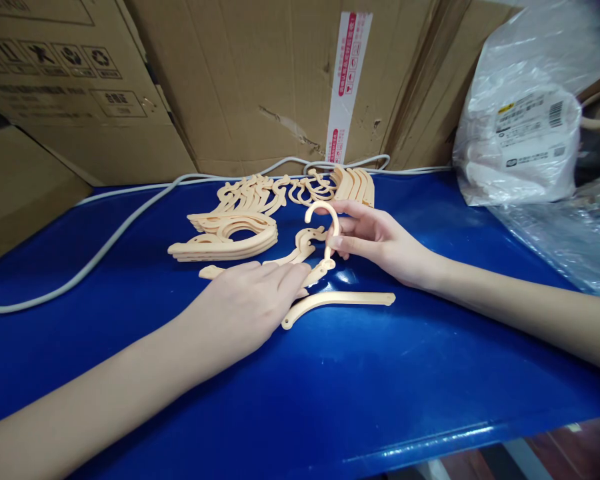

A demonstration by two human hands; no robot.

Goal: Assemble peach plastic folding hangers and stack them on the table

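My right hand (373,237) pinches a cream plastic hanger hook (334,223), its curved end pointing up and left. The hook's lower end meets a cream hanger arm (320,272), and whether they are joined I cannot tell. My left hand (260,300) is closed over that arm from the left, covering most of it; its fingertips are mostly hidden. Just in front lies a loose curved hanger arm (340,299). Behind my hands, more hanger pieces (304,245) rest on the blue surface.
Stacked folded hangers (230,247) lie at left. Farther back are a heap of hooked pieces (253,193) and a row of arms (355,185). A white cable (105,250) curves across the blue table (380,393). Cardboard boxes (260,73) stand behind; plastic-wrapped goods (525,133) sit right.
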